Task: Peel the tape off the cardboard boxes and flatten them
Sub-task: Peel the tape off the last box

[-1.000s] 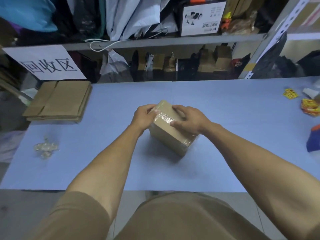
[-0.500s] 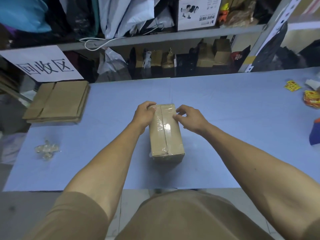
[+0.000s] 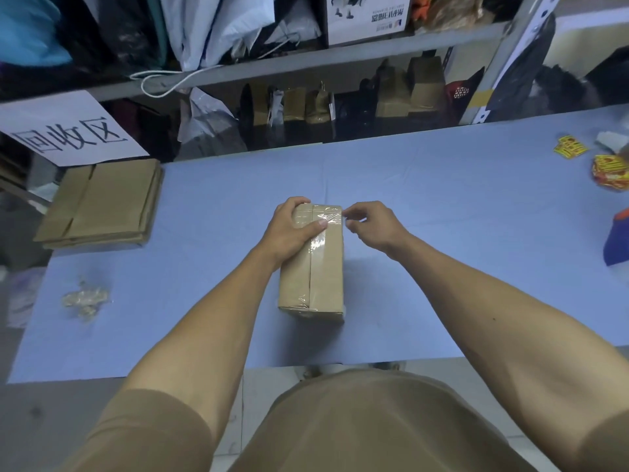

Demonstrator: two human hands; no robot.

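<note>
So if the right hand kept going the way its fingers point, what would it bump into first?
The right hand points leftward, fingertips at the far top edge of the cardboard box, by the clear tape. It would probably meet that tape and box edge first, then the left hand's thumb. Depth is hard to judge.

A plain brown cardboard box (image 3: 311,264) with glossy clear tape (image 3: 318,247) sits on a pale blue table (image 3: 442,206).

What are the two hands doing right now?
Left hand: closed on the cardboard box, holding it steady.
Right hand: fingers pinched at the clear tape by the box's far edge.
</note>
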